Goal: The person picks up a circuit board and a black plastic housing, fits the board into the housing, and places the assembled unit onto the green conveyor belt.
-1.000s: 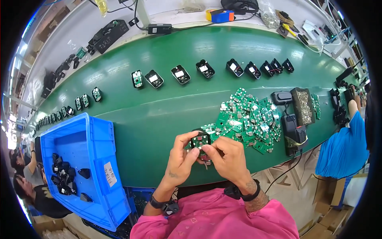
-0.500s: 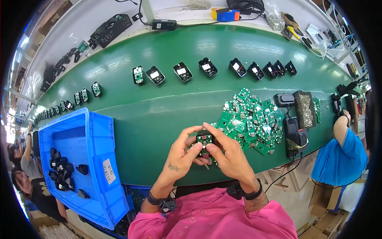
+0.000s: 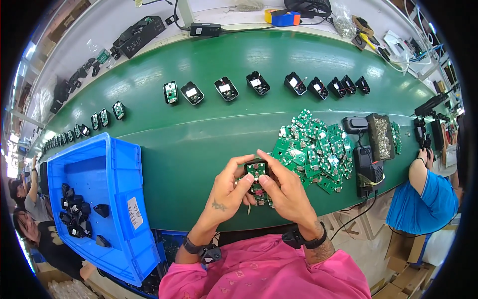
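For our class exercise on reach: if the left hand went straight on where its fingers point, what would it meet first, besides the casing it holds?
Likely the fingers of the right hand, wrapped around the opposite side of the black casing; their exact depth is unclear.

Held device [image 3: 256, 170] partly hidden by hands [image 3: 226, 192]; far-left units [image 3: 51, 143] too small to tell.

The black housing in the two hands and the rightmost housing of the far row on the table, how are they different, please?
The held housing shows a green circuit board on its face; the rightmost housing shows a mostly dark inside. The held housing is gripped by the left hand and the right hand; the rightmost housing rests untouched on the green table. Both have black casings.
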Action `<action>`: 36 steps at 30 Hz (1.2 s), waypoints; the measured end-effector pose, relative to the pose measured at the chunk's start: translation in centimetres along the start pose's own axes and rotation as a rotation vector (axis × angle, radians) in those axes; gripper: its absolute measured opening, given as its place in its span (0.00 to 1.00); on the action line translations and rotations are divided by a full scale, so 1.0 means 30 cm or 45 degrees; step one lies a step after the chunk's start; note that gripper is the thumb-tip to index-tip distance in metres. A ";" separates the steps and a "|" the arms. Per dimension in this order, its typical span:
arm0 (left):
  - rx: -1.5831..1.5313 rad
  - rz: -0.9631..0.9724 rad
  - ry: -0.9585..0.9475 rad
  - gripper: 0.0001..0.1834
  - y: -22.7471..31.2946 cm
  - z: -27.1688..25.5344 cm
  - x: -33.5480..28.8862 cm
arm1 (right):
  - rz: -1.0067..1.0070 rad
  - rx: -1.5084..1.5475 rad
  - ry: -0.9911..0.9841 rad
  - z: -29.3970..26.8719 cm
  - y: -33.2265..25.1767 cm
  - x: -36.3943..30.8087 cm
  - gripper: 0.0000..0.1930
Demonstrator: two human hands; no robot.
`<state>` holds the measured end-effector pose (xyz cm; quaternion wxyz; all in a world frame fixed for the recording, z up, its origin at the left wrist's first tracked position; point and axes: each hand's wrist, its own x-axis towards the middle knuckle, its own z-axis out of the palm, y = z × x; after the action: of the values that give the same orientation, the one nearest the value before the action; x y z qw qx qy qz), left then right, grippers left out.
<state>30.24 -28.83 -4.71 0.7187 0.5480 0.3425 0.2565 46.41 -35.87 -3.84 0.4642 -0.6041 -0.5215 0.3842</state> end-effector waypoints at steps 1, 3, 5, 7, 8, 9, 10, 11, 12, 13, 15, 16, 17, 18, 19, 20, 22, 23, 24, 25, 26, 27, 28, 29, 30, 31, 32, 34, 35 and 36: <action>-0.001 0.000 0.001 0.23 -0.003 0.001 0.003 | 0.075 0.010 -0.024 -0.004 -0.013 0.001 0.25; 0.076 0.038 0.011 0.23 -0.005 0.004 0.005 | 0.085 0.003 -0.013 -0.002 -0.025 0.002 0.24; 0.093 0.033 0.021 0.23 -0.010 0.006 0.007 | 0.096 -0.006 0.005 0.006 -0.013 0.003 0.23; 0.110 0.028 0.024 0.22 -0.012 0.014 0.011 | -0.099 -0.035 0.087 0.020 0.031 0.004 0.23; 0.106 0.043 0.064 0.21 -0.013 0.016 0.009 | -0.098 -0.034 0.083 0.021 0.018 0.006 0.23; 0.102 0.059 0.106 0.21 -0.013 0.017 0.007 | -0.017 -0.048 0.052 0.019 -0.007 0.009 0.23; 0.101 0.058 0.110 0.21 -0.009 0.017 0.004 | 0.064 -0.062 0.021 0.021 -0.020 0.012 0.23; 0.139 0.056 0.108 0.21 -0.001 0.019 0.003 | 0.064 -0.064 0.022 0.024 -0.018 0.013 0.23; 0.177 0.055 0.106 0.21 0.005 0.021 0.004 | 0.059 -0.043 0.038 0.028 -0.012 0.015 0.22; 0.176 0.056 0.106 0.21 0.007 0.021 0.005 | 0.053 -0.022 0.053 0.032 -0.006 0.018 0.21; 0.234 0.129 0.125 0.21 0.016 0.024 0.003 | -0.003 -0.050 0.087 0.048 0.007 0.018 0.21; 0.235 0.132 0.133 0.21 0.021 0.027 0.000 | -0.058 -0.079 0.124 0.054 0.008 0.016 0.21; 0.278 0.148 0.136 0.21 0.021 0.027 -0.003 | -0.064 -0.076 0.114 0.060 0.008 0.016 0.21; 0.321 0.165 0.141 0.21 0.021 0.027 -0.006 | -0.052 -0.067 0.150 0.065 0.008 0.016 0.20; 0.324 0.169 0.156 0.21 0.015 0.026 -0.008 | -0.041 -0.057 0.185 0.070 0.008 0.015 0.19; 0.377 0.208 0.157 0.21 0.011 0.023 -0.011 | -0.077 -0.077 0.210 0.080 0.013 0.014 0.19; 0.428 0.240 0.171 0.22 0.018 0.011 -0.016 | -0.089 -0.055 0.178 0.090 0.014 0.029 0.20; 0.432 0.244 0.186 0.22 0.022 0.000 -0.014 | -0.085 -0.048 0.163 0.089 0.011 0.032 0.20; 0.393 0.200 0.180 0.22 0.024 -0.016 -0.004 | 0.015 -0.055 0.101 0.081 -0.003 0.042 0.21; 0.354 0.156 0.175 0.22 0.025 -0.034 0.006 | 0.003 -0.050 0.088 0.089 -0.012 0.040 0.21; 0.391 0.193 0.247 0.21 0.022 -0.070 0.020 | 0.007 -0.049 0.113 0.100 -0.010 0.038 0.22; 0.432 0.140 0.366 0.21 0.047 -0.103 0.035 | 0.016 -0.053 0.148 0.105 -0.007 0.032 0.23; 0.508 0.177 0.475 0.21 0.056 -0.172 0.065 | -0.031 -0.030 0.222 0.098 -0.005 0.020 0.24; 0.530 0.269 0.667 0.20 0.065 -0.254 0.080 | -0.055 -0.014 0.200 0.094 -0.008 -0.004 0.24; 0.488 0.185 0.685 0.19 0.081 -0.339 0.124 | -0.078 -0.069 0.196 0.075 0.013 -0.028 0.23; 0.634 0.378 0.839 0.18 0.047 -0.478 0.150 | -0.125 -0.096 0.156 0.077 0.001 -0.055 0.23; 0.817 0.524 0.970 0.18 0.048 -0.573 0.195 | -0.117 -0.086 0.118 0.083 -0.014 -0.075 0.20; 1.124 0.321 1.202 0.18 0.067 -0.730 0.284 | -0.160 -0.093 0.028 0.093 -0.015 -0.097 0.19; 1.246 0.301 1.304 0.19 0.061 -0.819 0.329 | -0.199 -0.092 -0.067 0.102 -0.019 -0.102 0.17; 1.367 0.277 1.406 0.20 0.050 -0.901 0.359 | -0.178 -0.045 -0.080 0.114 -0.031 -0.109 0.14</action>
<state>16.17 -3.87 -9.98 0.0509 0.6444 0.6725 0.3603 42.39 -38.52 -3.95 0.4627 -0.5619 -0.5834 0.3603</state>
